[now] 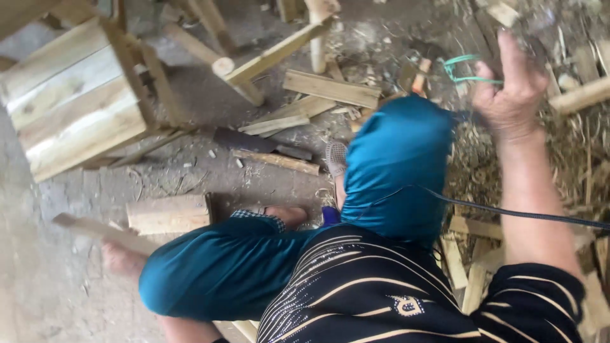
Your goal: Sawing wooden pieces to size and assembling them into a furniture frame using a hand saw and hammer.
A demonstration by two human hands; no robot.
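Observation:
My right hand [510, 95] is stretched out to the upper right over a heap of wood shavings and offcuts. Its fingers are apart and nothing shows in it. A loop of green cord [459, 68] lies just left of it. A skin-coloured shape that may be my left hand [119, 259] sits at the lower left, partly behind my teal-trousered knee [210, 273]. It rests against the underside of a long wooden slat [95, 231], and blur hides its grip. A dark cable [521, 215] crosses my right forearm.
A pale wooden crate [76, 95] stands at the upper left. A short wood block [168, 214] lies beside the slat. Several boards and sticks [330, 87] are scattered over the dirt floor ahead. A mesh shoe [335, 159] is by my raised right knee [397, 159].

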